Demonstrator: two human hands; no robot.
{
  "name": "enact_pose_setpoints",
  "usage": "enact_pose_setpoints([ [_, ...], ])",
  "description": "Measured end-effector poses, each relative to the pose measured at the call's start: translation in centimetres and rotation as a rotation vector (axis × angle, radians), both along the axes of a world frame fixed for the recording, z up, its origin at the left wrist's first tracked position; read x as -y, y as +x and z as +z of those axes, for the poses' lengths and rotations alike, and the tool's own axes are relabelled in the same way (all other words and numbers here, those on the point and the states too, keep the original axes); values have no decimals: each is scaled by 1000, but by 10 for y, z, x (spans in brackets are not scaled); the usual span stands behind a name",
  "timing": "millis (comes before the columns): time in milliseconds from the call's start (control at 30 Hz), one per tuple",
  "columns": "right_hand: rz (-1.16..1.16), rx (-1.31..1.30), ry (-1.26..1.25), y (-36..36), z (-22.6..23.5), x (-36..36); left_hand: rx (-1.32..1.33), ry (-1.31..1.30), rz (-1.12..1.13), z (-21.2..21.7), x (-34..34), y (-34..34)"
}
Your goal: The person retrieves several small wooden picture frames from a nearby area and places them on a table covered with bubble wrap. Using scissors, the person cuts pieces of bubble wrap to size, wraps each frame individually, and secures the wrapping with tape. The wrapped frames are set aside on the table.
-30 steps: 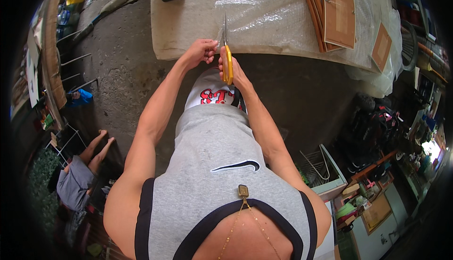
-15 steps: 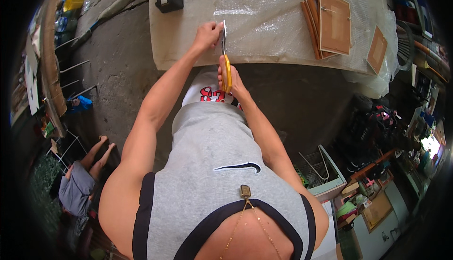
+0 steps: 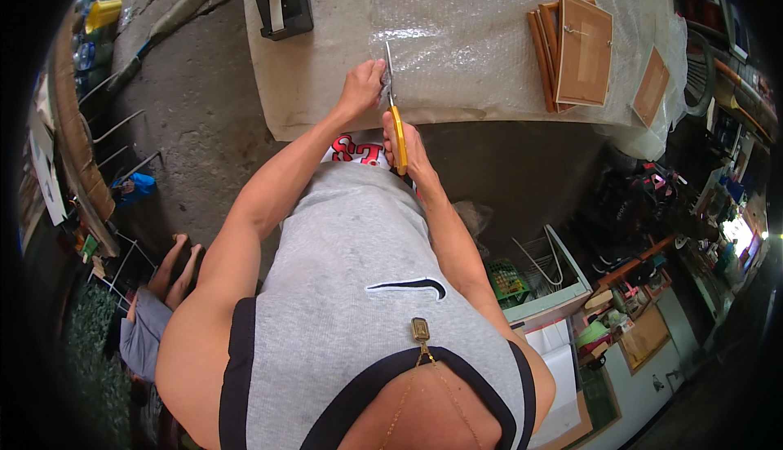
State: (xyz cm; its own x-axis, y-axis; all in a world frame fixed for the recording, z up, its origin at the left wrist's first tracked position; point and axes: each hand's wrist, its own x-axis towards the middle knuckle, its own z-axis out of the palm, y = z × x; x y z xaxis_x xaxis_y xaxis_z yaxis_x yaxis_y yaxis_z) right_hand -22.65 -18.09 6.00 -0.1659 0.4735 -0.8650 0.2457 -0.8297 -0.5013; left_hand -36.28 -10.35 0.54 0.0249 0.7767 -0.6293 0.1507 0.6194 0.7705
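Bubble wrap [image 3: 473, 75]: glossy; it throws white glints at you, washing out small patches;
Tabletop [image 3: 330, 38]: pale; softly and evenly lit on the side to your left;
Left hand [image 3: 361, 91] and right hand [image 3: 414, 152]: both read fairly crisp to you; the scissors [image 3: 400, 141] show little blur;
Floor [image 3: 522, 164]: dim; deep shade pools just below the tabletop's near edge;
Bright patch [image 3: 736, 235] on your right: blown out to white; murk surrounds it;
Fisheye rim: straight edges bow; detail smears; corners go black.
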Motion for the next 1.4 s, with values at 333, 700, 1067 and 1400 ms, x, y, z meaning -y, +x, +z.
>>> enact_pose_setpoints([
  [333,-160,-84,-66,-7,4,-16,214,-55,33,-6,2,-6],
  [700,-169,-92,-80,-15,4,-36,326,-151,9,4,-4,-16],
  [1067,-103,-110,-53,-15,8,-59,477,-221,26,21,-6,-27],
  [1400,-125,-72,-27,-21,4,-72,556,-258,56,21,-3,-34],
])
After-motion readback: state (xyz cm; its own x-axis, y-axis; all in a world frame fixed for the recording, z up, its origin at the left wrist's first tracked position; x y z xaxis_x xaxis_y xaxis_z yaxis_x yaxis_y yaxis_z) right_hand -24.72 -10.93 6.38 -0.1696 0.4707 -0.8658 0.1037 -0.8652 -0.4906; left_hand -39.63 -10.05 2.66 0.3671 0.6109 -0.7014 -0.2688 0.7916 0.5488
